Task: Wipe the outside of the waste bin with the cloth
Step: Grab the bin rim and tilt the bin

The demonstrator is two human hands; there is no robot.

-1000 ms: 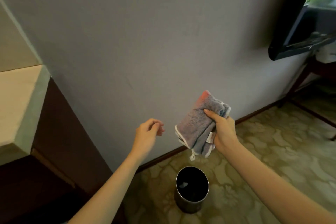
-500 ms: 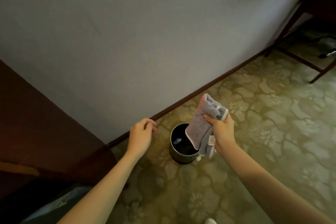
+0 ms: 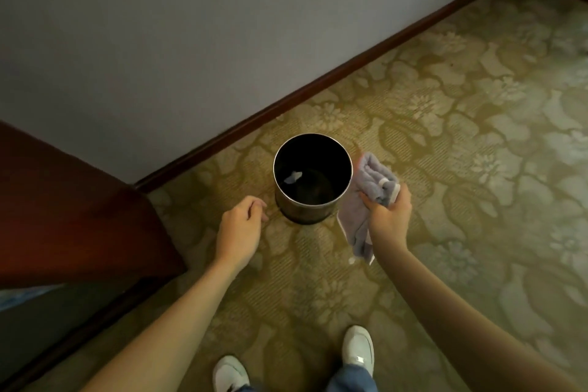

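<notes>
A small round metal waste bin (image 3: 302,212) stands upright on the patterned carpet near the wall, dark inside with a scrap of white paper at the bottom. My right hand (image 3: 389,216) grips a folded grey-blue cloth (image 3: 372,178) just right of the bin; the cloth's upper fold is beside the rim and its tail hangs below my hand. My left hand (image 3: 240,229) hovers just left of the bin's base, fingers loosely curled, holding nothing and not touching the bin.
A dark wooden cabinet (image 3: 73,216) fills the left side, close to the bin. A brown skirting board (image 3: 318,86) runs along the grey wall behind. My two white shoes (image 3: 358,348) stand on the carpet below the bin.
The view has tilted down onto the floor. Both hands have dropped to bin height, the right bringing the cloth down from in front of the wall to the bin's right side.
</notes>
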